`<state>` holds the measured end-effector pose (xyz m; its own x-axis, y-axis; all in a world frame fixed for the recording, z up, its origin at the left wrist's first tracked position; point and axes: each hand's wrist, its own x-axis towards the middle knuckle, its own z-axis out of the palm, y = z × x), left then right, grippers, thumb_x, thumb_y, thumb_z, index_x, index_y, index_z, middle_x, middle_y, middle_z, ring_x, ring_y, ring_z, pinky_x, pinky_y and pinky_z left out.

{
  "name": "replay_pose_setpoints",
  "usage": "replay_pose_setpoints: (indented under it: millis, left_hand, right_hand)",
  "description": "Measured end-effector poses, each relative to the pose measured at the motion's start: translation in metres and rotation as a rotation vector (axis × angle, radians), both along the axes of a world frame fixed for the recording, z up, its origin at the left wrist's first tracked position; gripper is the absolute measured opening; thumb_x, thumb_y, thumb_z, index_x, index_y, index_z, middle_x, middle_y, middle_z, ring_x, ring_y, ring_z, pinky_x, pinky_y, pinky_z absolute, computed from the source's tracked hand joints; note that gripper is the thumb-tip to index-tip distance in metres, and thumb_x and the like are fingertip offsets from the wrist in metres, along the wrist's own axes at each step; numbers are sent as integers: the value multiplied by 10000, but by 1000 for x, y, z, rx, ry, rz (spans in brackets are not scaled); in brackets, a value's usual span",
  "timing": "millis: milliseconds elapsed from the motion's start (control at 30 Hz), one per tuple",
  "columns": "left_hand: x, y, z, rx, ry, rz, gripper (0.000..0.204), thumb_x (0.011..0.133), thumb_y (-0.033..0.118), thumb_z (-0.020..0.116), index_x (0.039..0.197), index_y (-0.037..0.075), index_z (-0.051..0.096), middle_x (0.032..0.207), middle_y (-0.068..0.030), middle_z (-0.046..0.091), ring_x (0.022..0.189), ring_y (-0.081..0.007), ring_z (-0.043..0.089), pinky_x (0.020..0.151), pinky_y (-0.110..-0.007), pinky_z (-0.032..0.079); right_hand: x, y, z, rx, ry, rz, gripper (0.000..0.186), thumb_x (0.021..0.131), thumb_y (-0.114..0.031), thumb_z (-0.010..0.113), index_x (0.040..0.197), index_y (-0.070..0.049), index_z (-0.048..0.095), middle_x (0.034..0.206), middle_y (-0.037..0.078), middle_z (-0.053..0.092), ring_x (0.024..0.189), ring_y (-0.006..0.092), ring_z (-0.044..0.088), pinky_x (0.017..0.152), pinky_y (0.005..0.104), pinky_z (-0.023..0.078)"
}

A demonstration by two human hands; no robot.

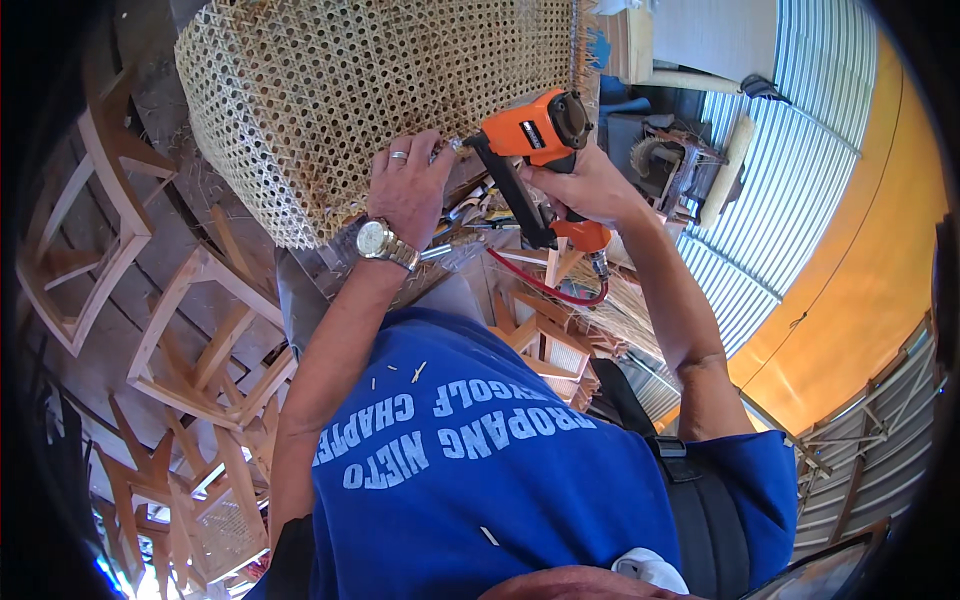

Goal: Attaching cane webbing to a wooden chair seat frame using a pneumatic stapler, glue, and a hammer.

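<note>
A large sheet of woven cane webbing (380,80) lies over the bench in front of me, with frayed ends along its right edge. My left hand (408,190), wearing a ring and a gold wristwatch (375,240), is bent over the near edge of the webbing, fingers closed on it and fingertips hidden. My right hand (590,190) is wrapped round the handle of an orange and black air stapler (525,130). The stapler's nose points left, close to my left fingers; whether it touches the webbing I cannot tell. A red air hose (550,292) hangs from its handle.
Wooden chair frames (205,340) stand on the floor to the left, several more at lower left. Hand tools and scraps (480,215) lie beneath the stapler. Cane strips and wooden frames (545,340) are below the hose. Corrugated sheeting (780,180) and an orange tarp (870,270) rise at right.
</note>
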<state>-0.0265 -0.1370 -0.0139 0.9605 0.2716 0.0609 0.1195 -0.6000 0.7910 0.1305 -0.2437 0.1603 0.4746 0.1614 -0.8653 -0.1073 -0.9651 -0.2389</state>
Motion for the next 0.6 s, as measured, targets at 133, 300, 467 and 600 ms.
replay_pose_setpoints:
  millis: [133,300,467,600]
  left_hand:
    - [0,1,0,3,0,5,279,861,140,603,1128,121,681,1240,-60,589,1151,-265,565,963,-420,443]
    - [4,0,1,-5,-15,-2,268,856,126,606,1115,119,678,1234,-57,587,1139,-263,565,956,-415,443]
    - [4,0,3,-20,7,26,241,858,130,633,1095,137,678,1189,-42,597,1122,-262,568,925,-420,444]
    - [8,-5,18,61,49,55,250,863,158,656,1111,138,672,1188,-39,606,1126,-259,569,910,-424,447]
  right_hand:
    - [1,-2,-4,28,15,13,180,915,-160,686,1078,-86,702,647,-2,606,513,96,553,500,294,452]
    - [-5,-15,-20,309,-360,455,194,923,-169,702,1074,-54,662,666,-17,582,538,77,532,508,268,445]
    - [6,-5,8,-15,-96,73,165,920,-176,704,1031,-60,666,671,-7,598,542,78,553,517,266,453]
    - [15,-15,22,-13,-177,-64,154,916,-188,715,960,-57,648,634,-12,582,535,84,572,511,270,458]
